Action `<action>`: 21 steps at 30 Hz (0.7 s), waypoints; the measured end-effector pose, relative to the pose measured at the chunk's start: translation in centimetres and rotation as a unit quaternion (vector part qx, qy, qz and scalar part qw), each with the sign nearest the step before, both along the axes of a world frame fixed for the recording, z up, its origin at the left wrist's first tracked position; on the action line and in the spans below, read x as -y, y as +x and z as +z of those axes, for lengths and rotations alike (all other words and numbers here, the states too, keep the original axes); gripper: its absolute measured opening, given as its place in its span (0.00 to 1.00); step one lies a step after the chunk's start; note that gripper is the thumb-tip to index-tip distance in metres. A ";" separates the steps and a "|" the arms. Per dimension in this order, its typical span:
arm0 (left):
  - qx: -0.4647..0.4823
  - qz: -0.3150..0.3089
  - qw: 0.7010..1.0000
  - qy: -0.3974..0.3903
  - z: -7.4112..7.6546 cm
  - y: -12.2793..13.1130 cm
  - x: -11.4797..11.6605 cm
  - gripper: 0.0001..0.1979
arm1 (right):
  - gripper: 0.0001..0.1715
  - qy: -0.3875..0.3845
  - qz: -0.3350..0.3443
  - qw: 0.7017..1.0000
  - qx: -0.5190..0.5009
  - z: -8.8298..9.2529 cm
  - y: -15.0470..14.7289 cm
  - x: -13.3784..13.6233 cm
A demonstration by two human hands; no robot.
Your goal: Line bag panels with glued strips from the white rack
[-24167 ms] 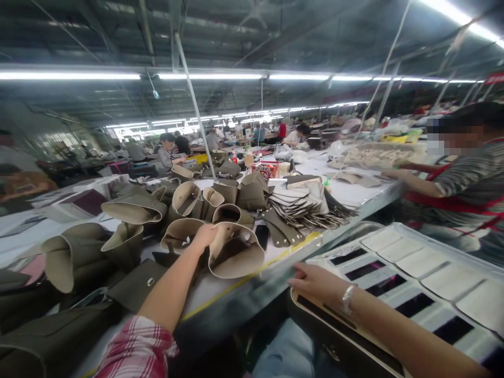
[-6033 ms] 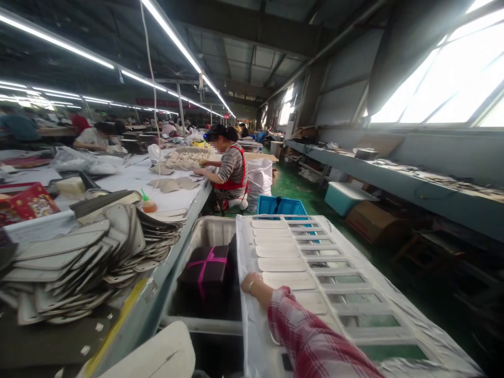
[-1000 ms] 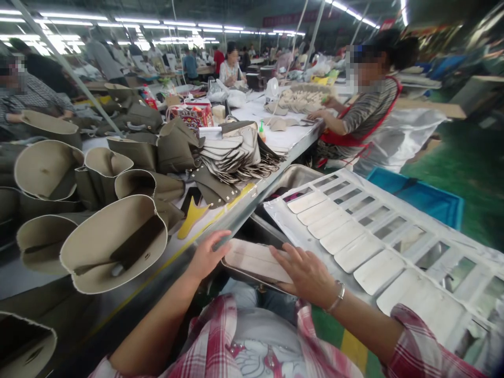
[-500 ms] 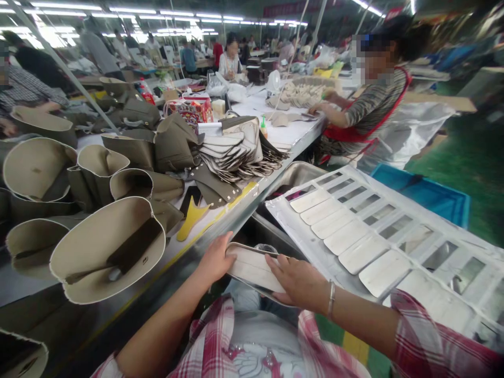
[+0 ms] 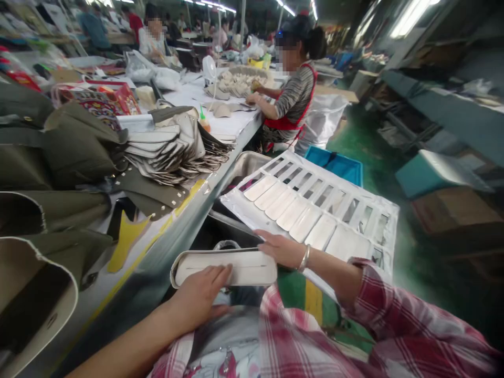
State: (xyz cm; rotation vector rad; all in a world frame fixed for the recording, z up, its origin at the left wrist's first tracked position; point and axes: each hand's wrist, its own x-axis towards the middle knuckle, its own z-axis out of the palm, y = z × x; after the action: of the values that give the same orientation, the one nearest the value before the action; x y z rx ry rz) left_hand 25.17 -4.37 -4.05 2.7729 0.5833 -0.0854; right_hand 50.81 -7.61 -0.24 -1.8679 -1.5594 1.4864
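Over my lap sits an oblong off-white piece [image 5: 248, 268] with rounded ends, a raised rim and a thin line along its face. Across its near edge lies my left hand [image 5: 200, 291], fingers pressed on the face and thumb below the edge. At the piece's far right corner is my right hand [image 5: 283, 250], its fingers stretched out and their tips touching or very close to the rim. Just beyond, a white slotted board [image 5: 232, 206] carries a row of off-white rounded strips [image 5: 279, 202]. The underside of the oblong piece is hidden.
On the left, a long table [image 5: 169, 223] holds olive bag bodies [image 5: 74, 142], a pile of pale flaps [image 5: 165, 147] and a yellow template [image 5: 126, 239]. A co-worker [image 5: 297, 94] sits at its far side. A blue crate [image 5: 334, 165] stands behind the board.
My view has swung to the right. My right hand has gone from the middle of the oblong piece to its right end. My left hand has slid from its left end onto its face.
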 end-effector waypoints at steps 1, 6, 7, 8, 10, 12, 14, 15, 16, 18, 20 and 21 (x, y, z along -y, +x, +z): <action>-0.011 -0.008 1.000 0.009 0.1 0.1 0.0 0.40 | 0.32 -0.048 -0.063 0.996 -0.040 -0.1 0.9 0.5; -0.061 -0.061 0.993 0.076 0.5 2.0 0.7 0.41 | 0.34 -0.156 -0.145 0.966 -0.145 -1.7 2.8 3.1; -0.067 -0.073 0.991 0.089 0.5 2.5 0.8 0.42 | 0.36 -0.162 -0.116 0.970 -0.137 -2.0 2.9 3.4; -0.073 -0.083 0.989 0.098 0.6 3.0 0.7 0.42 | 0.38 -0.159 -0.082 0.977 -0.115 -2.3 2.8 3.7; -0.081 -0.097 0.987 0.102 0.8 3.8 0.4 0.43 | 0.41 -0.148 -0.043 0.985 -0.077 -2.9 2.7 3.9; -0.085 -0.108 0.986 0.092 0.9 4.5 -0.2 0.45 | 0.41 -0.146 -0.052 0.984 -0.084 -3.3 2.5 3.9; -0.084 -0.121 0.986 0.078 0.7 5.0 -0.7 0.45 | 0.40 -0.151 -0.070 0.979 -0.120 -3.6 2.3 3.8; -0.082 -0.127 0.986 0.073 0.6 5.2 -1.0 0.44 | 0.38 -0.144 -0.077 0.978 -0.130 -3.7 2.2 3.9; -0.082 -0.130 0.985 0.071 0.4 5.3 -1.1 0.43 | 0.37 -0.127 -0.085 0.980 -0.127 -3.8 2.1 3.9; -0.089 -0.123 0.986 0.074 0.0 5.6 -1.3 0.41 | 0.35 -0.078 -0.097 0.987 -0.097 -3.7 2.0 4.1; -0.103 -0.111 0.985 0.080 -0.3 5.8 -1.3 0.40 | 0.34 -0.039 -0.100 0.991 -0.078 -3.6 2.0 4.1; -0.111 -0.109 0.985 0.081 -0.4 5.9 -1.4 0.40 | 0.34 -0.030 -0.102 0.991 -0.078 -3.5 2.0 4.2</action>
State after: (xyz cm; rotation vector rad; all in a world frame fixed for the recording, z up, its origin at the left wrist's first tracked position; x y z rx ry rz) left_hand 31.10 -3.00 -4.42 2.9992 0.3491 -0.4164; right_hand 52.85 -11.76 -3.75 -1.8320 -1.2281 1.5588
